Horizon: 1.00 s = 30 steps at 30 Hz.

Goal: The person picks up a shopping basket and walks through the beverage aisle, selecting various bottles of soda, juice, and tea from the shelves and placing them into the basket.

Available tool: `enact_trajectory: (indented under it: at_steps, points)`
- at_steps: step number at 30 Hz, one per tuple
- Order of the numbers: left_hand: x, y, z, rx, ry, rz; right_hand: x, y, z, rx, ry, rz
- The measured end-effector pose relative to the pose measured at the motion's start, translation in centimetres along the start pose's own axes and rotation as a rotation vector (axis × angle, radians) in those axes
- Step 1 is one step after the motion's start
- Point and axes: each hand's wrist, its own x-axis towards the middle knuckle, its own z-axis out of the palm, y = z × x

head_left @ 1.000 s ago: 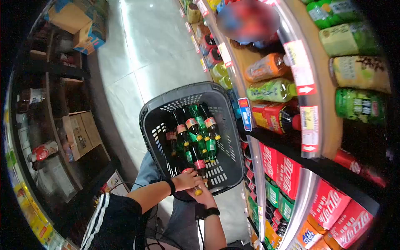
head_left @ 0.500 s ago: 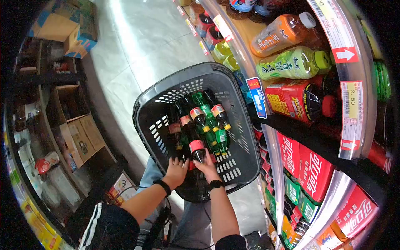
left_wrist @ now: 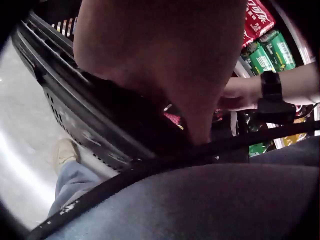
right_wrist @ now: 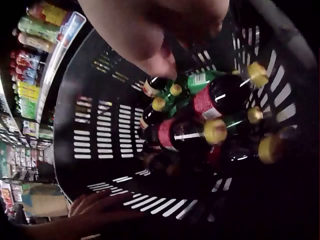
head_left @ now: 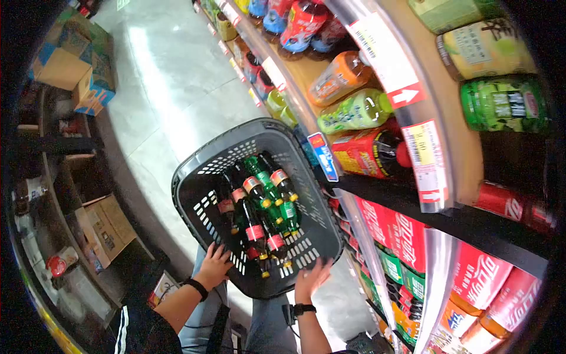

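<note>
A black basket (head_left: pixel 265 127) holds several dark bottles with red labels (head_left: pixel 254 232) and green bottles (head_left: pixel 288 210), lying along its middle. My left hand (head_left: pixel 213 270) is at the basket's near left side, fingers spread, holding nothing. My right hand (head_left: pixel 311 280) is at the near right rim with its fingers extended and nothing in it. In the right wrist view, yellow-capped bottles (right_wrist: pixel 215 131) lie below my right hand (right_wrist: pixel 162 30). The left wrist view shows my left hand (left_wrist: pixel 165 55) dark beside the basket's outer rim (left_wrist: pixel 75 90); its fingertips are hidden there.
Shelves of drinks stand on the right, with an orange bottle (head_left: pixel 339 79), a green tea bottle (head_left: pixel 354 111) and red cola packs (head_left: pixel 407 239) lower down. On the left are a dark shelf with an open carton (head_left: pixel 106 229) and stacked boxes (head_left: pixel 59 71). Grey floor (head_left: pixel 171 106) lies between.
Both hands have come out from among the bottles and moved apart to the basket's near sides. The dark bottle my right hand held now lies with the others.
</note>
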Motion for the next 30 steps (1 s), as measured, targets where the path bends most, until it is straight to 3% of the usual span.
enact_trajectory:
  at_steps: [3,7,11,12,13,14,16,17,19,20,21,25,30]
  points:
    - [-0.2,-0.3,0.6,0.025,0.032,0.006,-0.9,6.2,4.0,0.067,0.239,0.44]
    - [-0.5,-0.3,-0.3,0.053,0.046,-0.01,-0.4,3.8,-0.1,0.928,-0.551,0.785]
    - [-0.2,-1.4,0.7,0.036,0.082,0.008,-0.2,4.6,0.0,0.847,-0.668,0.743]
    - [0.2,-1.8,0.3,0.043,0.087,0.018,-0.2,4.2,-1.1,0.694,-0.71,0.653]
    - [-0.3,-1.9,0.2,0.043,0.079,0.008,-0.2,4.2,-0.4,0.637,-0.643,0.624]
    - [-0.2,-2.2,0.6,0.045,0.141,0.007,0.3,6.7,2.2,0.513,-0.667,0.504]
    - [0.2,-2.5,0.5,0.03,0.09,-0.022,1.8,9.8,5.2,0.234,-0.683,0.237]
    - [0.3,-2.6,0.3,0.034,0.079,-0.028,2.4,13.7,7.7,0.088,-0.668,0.192]
    - [0.6,-3.2,0.8,0.033,0.063,-0.045,1.8,10.4,5.0,-0.031,-0.718,0.058]
    - [0.7,-3.3,0.7,0.032,0.045,-0.058,2.0,10.2,5.5,-0.05,-0.705,0.168]
    - [0.9,-3.2,0.4,0.039,0.027,-0.076,3.0,10.5,5.3,-0.201,-0.923,0.161]
    - [1.4,-5.0,1.4,0.052,0.05,-0.078,2.5,5.3,1.7,-0.132,-0.76,0.178]
    - [1.9,-5.7,3.0,0.124,-0.001,-0.099,3.0,5.2,3.4,-0.171,-0.691,0.162]
